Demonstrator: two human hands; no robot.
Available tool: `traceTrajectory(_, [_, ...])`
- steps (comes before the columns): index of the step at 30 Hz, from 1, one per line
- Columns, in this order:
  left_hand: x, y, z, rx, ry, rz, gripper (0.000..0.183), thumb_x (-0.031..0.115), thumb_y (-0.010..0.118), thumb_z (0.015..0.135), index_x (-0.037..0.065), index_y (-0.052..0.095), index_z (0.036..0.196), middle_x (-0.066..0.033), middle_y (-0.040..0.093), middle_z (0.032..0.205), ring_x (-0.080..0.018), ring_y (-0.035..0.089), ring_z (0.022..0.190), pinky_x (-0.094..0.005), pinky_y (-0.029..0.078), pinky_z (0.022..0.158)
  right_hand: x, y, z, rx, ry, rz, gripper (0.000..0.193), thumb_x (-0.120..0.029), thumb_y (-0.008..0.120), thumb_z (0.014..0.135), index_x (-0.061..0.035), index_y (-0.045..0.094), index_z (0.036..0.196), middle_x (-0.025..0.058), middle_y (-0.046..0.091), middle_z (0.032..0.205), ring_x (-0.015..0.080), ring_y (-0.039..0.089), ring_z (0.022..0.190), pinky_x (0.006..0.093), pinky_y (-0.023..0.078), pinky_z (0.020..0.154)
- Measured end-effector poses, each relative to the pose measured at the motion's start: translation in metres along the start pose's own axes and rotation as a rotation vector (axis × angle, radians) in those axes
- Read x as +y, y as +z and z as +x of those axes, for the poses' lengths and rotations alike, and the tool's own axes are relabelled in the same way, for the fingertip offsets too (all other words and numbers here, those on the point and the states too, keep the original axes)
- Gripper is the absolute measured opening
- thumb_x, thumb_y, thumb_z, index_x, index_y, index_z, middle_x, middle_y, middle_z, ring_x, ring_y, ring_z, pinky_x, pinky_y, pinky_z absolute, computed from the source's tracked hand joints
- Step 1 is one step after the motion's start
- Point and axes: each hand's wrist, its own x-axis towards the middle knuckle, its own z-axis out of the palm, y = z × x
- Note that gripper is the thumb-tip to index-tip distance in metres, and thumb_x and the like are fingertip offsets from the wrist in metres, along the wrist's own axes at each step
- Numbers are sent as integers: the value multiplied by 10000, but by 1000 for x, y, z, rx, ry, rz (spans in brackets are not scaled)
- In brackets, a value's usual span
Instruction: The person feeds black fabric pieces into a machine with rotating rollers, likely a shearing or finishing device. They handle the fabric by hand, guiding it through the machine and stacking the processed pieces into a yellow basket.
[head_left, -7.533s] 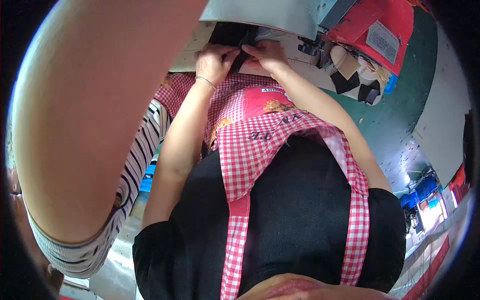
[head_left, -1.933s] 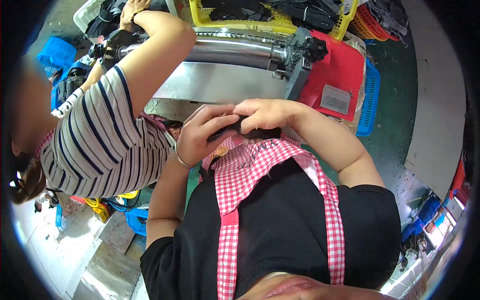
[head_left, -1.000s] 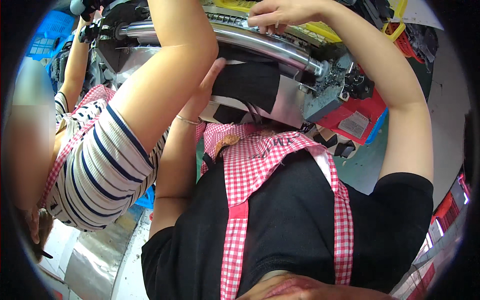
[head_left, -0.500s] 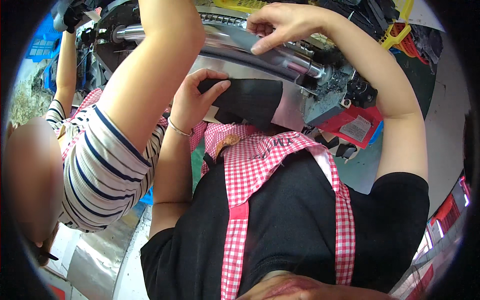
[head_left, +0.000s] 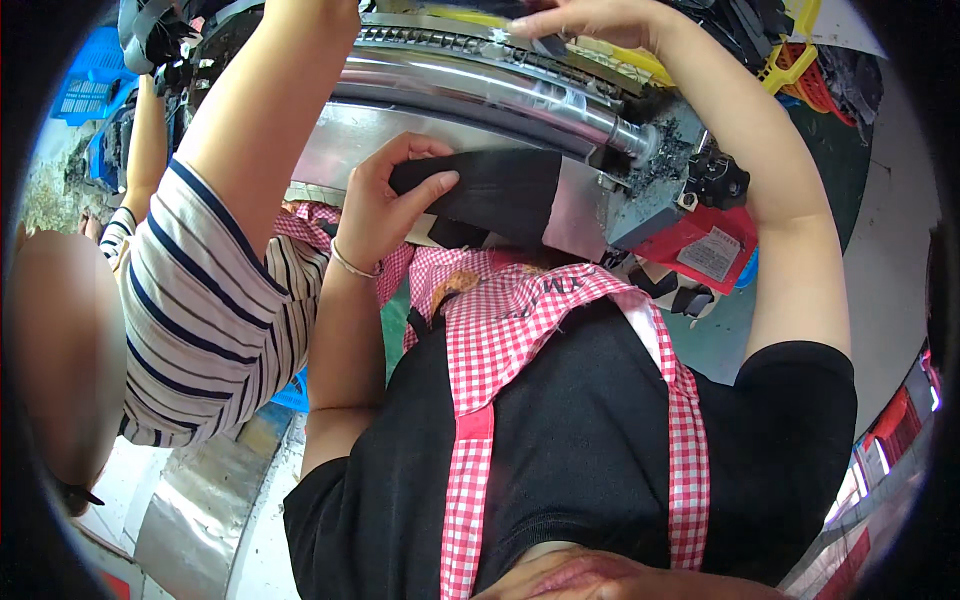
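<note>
My left hand [head_left: 385, 200] pinches a stack of flat black sheet pieces [head_left: 500, 190] between thumb and fingers, in front of a machine with a long shiny metal roller [head_left: 480, 85]. The pieces lie over the machine's metal front plate [head_left: 580, 205]. Beyond the roller, near the top edge, is my right hand [head_left: 590, 22], its fingers pointing left. A small dark piece [head_left: 549, 45] shows under its fingers and seems to be held; the picture cuts off part of this hand.
Close on my left, a person in a striped sleeve [head_left: 200, 290] reaches an arm [head_left: 265, 130] over the machine. Yellow [head_left: 790, 70] and blue baskets [head_left: 90, 80] stand at the far right and left. Black scraps lie by the roller's right end. A red box [head_left: 700, 245] sits below it.
My right hand has moved from above the roller to beyond it. The stack in my left hand has shifted slightly. The other person's arm has swung a little left and away.
</note>
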Motion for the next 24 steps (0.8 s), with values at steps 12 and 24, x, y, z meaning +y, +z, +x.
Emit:
traceTrajectory(12, [-2,7,26,137,-19,347,322,286,793,905,-20,694,906,-38,675,786,-77,587,748,-240,462,679,4,18,12,176,-196,-451,500,-405,680,966,41,661,1192,113,725,986,233,667,905,368,526,800])
traceTrajectory(24, [-9,-4,8,30,-81,30,231,65,855,818,59,624,838,24,647,836,-88,586,801,-261,486,767,-6,-54,-35,264,-74,-684,582,-212,772,795,-16,617,1321,183,703,1138,303,690,1043,436,538,895])
